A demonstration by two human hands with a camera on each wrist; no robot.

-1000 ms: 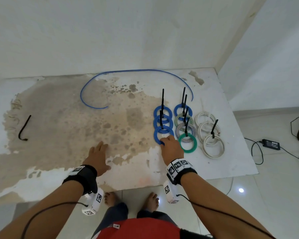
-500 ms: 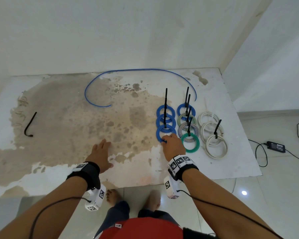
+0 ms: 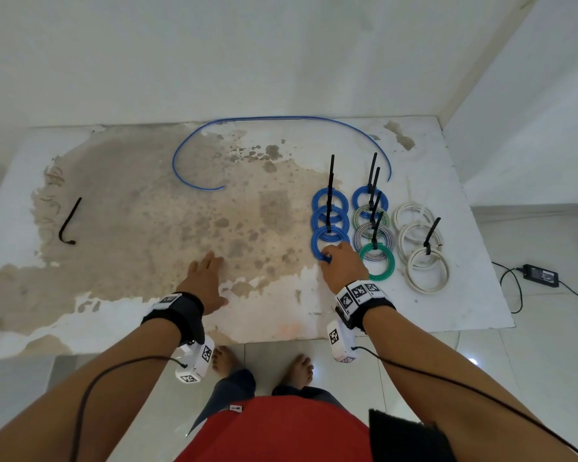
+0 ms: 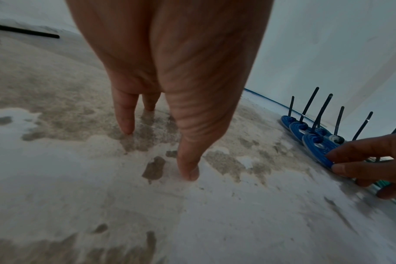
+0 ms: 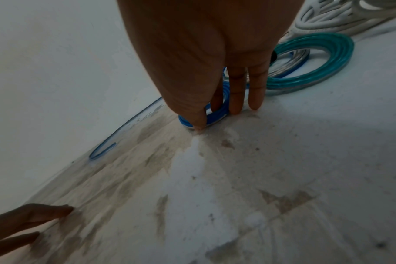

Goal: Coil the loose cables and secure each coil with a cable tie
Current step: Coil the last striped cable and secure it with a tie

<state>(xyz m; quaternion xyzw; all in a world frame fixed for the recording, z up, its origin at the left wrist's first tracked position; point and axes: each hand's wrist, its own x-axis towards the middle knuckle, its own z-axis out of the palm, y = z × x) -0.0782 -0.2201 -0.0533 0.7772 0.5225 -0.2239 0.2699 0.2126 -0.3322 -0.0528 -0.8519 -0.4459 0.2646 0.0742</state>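
Observation:
Several tied coils lie in three columns on the right of the table: blue, grey and green, white. My right hand (image 3: 339, 261) pinches the near rim of the nearest blue coil (image 3: 315, 243) between thumb and index finger; the right wrist view shows the thumb outside the blue coil (image 5: 224, 109) and the index finger inside it. My left hand (image 3: 204, 278) rests flat on the stained tabletop with straight fingers (image 4: 124, 114) and holds nothing. A loose blue cable (image 3: 281, 117) arcs along the back. One loose black cable tie (image 3: 68, 221) lies at the far left.
The green coil (image 3: 377, 277) lies just right of my right hand, and the white coils (image 3: 427, 288) lie beyond it. Black tie tails stand up from the coils. The table's front edge (image 3: 281, 335) is close to me. A power adapter (image 3: 541, 276) lies on the floor at the right.
The head view has shifted slightly. Both hands stay in place, the right on the nearest blue coil and the left flat on the table.

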